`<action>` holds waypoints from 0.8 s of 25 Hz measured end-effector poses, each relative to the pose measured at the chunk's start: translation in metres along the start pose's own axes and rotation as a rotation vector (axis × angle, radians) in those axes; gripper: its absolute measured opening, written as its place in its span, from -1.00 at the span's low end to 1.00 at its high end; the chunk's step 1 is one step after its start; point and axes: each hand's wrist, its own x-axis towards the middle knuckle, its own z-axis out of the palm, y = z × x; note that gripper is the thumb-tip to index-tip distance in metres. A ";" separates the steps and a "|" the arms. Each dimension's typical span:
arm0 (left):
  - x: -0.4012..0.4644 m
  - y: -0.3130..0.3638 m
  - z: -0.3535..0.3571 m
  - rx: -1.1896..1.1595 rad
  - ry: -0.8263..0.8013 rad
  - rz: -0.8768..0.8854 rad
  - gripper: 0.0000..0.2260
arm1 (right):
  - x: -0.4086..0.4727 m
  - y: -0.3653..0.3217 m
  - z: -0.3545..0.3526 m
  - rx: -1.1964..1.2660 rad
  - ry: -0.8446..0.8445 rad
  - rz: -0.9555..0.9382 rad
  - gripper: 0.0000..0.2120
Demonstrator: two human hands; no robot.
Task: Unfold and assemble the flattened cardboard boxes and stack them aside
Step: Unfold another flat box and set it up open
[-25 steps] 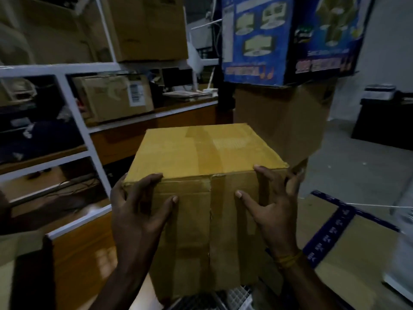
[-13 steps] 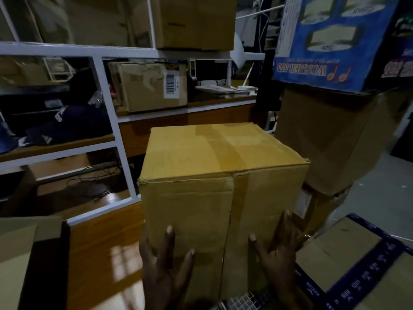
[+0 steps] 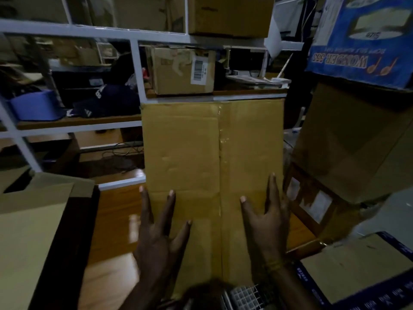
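Observation:
An assembled brown cardboard box point(image 3: 201, 153) with a taped centre seam fills the middle of the view, its near face towards me. My left hand point(image 3: 158, 233) lies flat on the lower left of that face with fingers spread and straight. My right hand point(image 3: 266, 224) presses the lower right of the same face, fingers spread as well. A flattened cardboard sheet point(image 3: 29, 231) lies at the left. Another flat cardboard piece with blue printed edging point(image 3: 362, 262) lies at the lower right.
A white metal shelf frame point(image 3: 136, 72) stands behind the box, holding a labelled carton point(image 3: 183, 70) and dark clutter. Stacked brown cartons point(image 3: 353, 142) under a blue printed box point(image 3: 362, 36) stand close on the right. A wooden surface point(image 3: 114, 220) lies below left.
The box has risen in my view, so its top no longer shows and only the near face is seen. Both hands slid from its upper edge to its lower part.

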 end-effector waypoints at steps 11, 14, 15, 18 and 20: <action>-0.023 0.020 -0.004 0.220 0.036 -0.116 -0.30 | 0.009 0.012 -0.017 -0.085 -0.290 -0.076 -0.15; -0.029 0.027 -0.012 0.208 0.062 -0.148 -0.34 | 0.007 0.015 -0.024 -0.086 -0.286 -0.097 -0.18; -0.029 0.029 -0.016 0.205 0.057 -0.162 -0.36 | 0.009 0.015 -0.024 -0.082 -0.305 -0.103 -0.19; -0.029 0.026 -0.019 0.234 -0.016 -0.169 -0.36 | 0.015 0.017 -0.022 -0.106 -0.412 -0.115 -0.20; -0.033 0.019 -0.015 0.281 -0.090 -0.170 -0.33 | 0.014 0.023 -0.021 -0.137 -0.488 -0.116 -0.19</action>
